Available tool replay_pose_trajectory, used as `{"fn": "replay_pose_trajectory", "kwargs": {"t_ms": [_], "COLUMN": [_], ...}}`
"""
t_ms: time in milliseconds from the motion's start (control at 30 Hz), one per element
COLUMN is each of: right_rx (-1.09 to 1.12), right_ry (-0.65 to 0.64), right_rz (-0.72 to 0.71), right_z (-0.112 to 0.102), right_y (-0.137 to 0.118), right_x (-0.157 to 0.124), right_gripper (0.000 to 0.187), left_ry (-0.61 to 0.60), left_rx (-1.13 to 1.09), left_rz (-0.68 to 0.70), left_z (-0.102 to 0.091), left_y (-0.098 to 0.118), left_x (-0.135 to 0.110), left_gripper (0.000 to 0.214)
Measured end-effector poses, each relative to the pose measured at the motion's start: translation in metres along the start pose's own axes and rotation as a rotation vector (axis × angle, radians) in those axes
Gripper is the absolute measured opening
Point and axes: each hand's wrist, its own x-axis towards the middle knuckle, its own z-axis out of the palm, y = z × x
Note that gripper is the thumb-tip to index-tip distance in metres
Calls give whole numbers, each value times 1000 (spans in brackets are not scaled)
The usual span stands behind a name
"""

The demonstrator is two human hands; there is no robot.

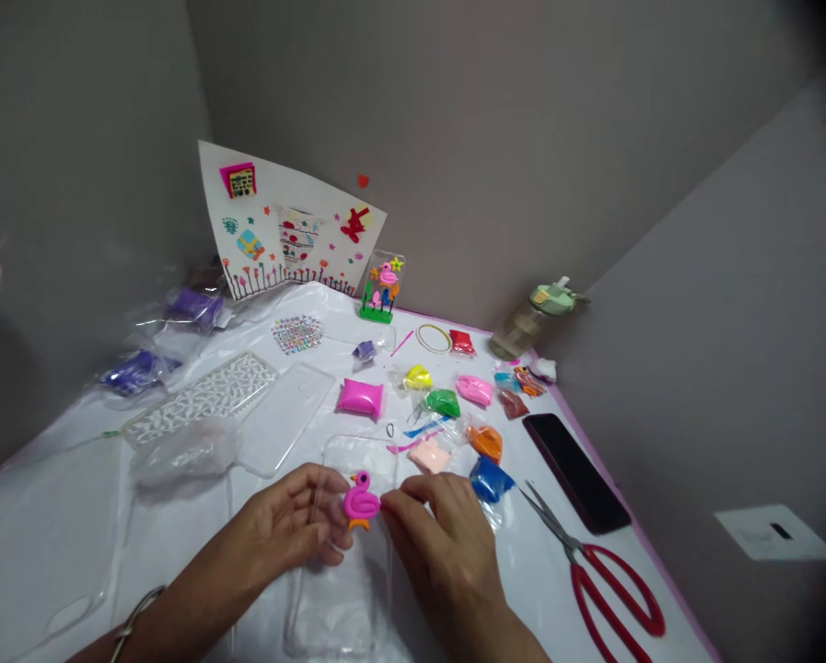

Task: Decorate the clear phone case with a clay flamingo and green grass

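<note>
Over the clear phone case, our left hand and right hand clamp together on a pink clay flamingo.

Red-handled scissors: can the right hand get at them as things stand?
Probably yes. The right hand, now at the pink clay flamingo, lies near the red-handled scissors. Nothing seems to block the way; the blue clay packet sits beside the path, not across it.
</note>
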Motion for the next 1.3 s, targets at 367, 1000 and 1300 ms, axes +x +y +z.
{"fn": "replay_pose_trajectory", "kwargs": {"t_ms": [367,1000,1300], "right_rx": [-21,293,1218], "right_ry": [-50,-30,-304], "right_rz": [-127,293,1022], "right_z": [-4,-1,21], "right_y": [1,8,-1], "right_x": [3,-7,-7], "right_gripper": [19,33,56], "left_ry": [-49,70,204], "left_rx": [1,-49,113], "left_rz": [14,-23,38], "left_z": [-4,-6,-12], "left_y": [-6,-4,-3], "left_x": [0,-1,8], "left_gripper": [33,36,56]}}
